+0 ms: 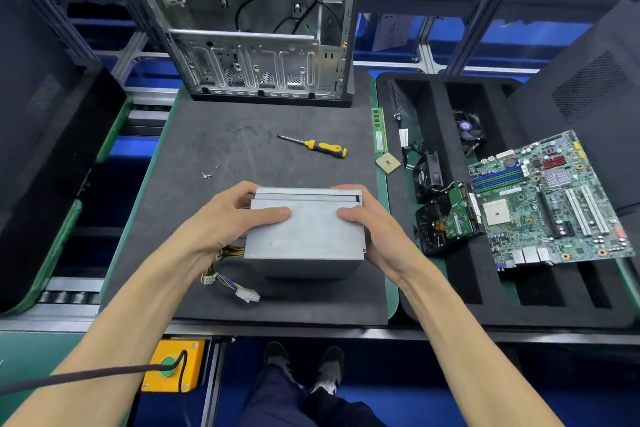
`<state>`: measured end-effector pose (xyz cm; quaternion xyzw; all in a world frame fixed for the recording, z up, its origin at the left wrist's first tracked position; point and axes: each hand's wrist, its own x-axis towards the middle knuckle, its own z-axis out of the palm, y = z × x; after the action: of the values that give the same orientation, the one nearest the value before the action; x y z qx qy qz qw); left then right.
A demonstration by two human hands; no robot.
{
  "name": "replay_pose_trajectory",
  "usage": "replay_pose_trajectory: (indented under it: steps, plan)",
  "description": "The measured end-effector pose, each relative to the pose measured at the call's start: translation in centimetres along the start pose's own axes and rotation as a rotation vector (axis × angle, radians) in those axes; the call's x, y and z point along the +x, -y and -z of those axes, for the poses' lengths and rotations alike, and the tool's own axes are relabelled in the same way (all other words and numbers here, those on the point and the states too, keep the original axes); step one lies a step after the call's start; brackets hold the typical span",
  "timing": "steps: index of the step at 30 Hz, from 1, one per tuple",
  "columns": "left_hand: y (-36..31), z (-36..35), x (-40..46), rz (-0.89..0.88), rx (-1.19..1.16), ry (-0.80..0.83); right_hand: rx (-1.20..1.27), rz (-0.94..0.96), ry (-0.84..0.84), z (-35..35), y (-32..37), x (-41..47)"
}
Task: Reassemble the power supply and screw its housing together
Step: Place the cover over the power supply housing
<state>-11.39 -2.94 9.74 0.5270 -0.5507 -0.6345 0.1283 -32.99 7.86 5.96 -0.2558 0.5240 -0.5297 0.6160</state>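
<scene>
The left hand (239,215) gripped the left side of the supply (306,229), thumb on top, fingers curled over the far edge. The supply stood on the mat (214,135). The right hand (367,218) gripped its right side likewise. Two screws (206,175) lay at 10 o'clock of the supply, the screwdriver (317,146) at 12 o'clock.

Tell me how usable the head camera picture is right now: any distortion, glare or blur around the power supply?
Head view: strong wide-angle bending at the edges, so the computer case leans; light is even and soft, with a mild sheen but no harsh glare on the power supply held by the left hand and right hand; the centre is sharp, and the loose screws are tiny but visible.
</scene>
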Motion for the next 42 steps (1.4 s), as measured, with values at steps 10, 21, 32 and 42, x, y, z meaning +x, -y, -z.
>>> replay_pose_trajectory:
  steps: [10, 21, 32, 42]
  plan:
    - [-0.1, -0.2, 0.1, -0.013, -0.016, 0.005, 0.018, 0.015, -0.021, 0.0, 0.0, -0.1]
    - [0.5, -0.7, -0.1, -0.067, -0.021, 0.01, 0.004, 0.033, -0.008, 0.3, -0.4, 0.1]
    - [1.1, -0.6, -0.7, -0.094, -0.004, 0.06, -0.034, 0.093, 0.017, -0.1, -0.6, -0.2]
    - [0.8, -0.8, -0.3, -0.087, -0.019, 0.056, 0.074, 0.094, 0.016, -0.4, -0.4, -0.3]
